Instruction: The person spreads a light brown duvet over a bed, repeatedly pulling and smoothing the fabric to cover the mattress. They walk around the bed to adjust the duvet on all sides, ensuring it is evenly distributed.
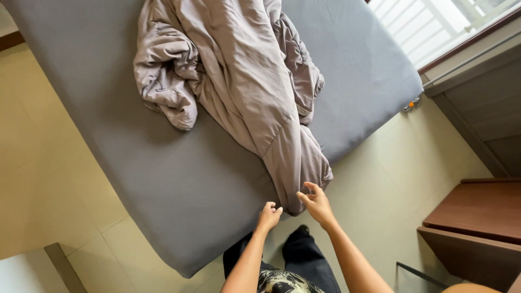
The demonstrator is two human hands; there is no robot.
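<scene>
**Two hands at the hanging corner of a crumpled duvet**

At the far left lies a pale tiled floor (pixel 49 179), and from it rises the edge of a bed covered by a grey fitted sheet (pixel 163 179), which fills most of the view and runs off the top. On the sheet, towards the upper middle, sits a crumpled greyish-mauve duvet (pixel 228 70). Its left part is bunched into a loose roll, while a long fold slants down to the right and hangs over the near edge of the bed, ending in a corner just above the hands.

Below that corner comes the left hand (pixel 268 215). Its fingers are curled loosely inward, close together, and it rests at the edge of the sheet just beside the hanging corner; whether it pinches any cloth cannot be told. Next to it, the right hand (pixel 316 205) is spread, fingers apart and thumb out, its fingertips touching or nearly touching the lower tip of the duvet without closing on it. Both forearms reach up from the bottom of the frame, above dark trousers (pixel 301 255).

Further right the tiled floor continues to a brown wooden cabinet (pixel 477 217) in the lower corner. Above it, a bright window with white bars (pixel 434 21) fills the upper right corner.
</scene>
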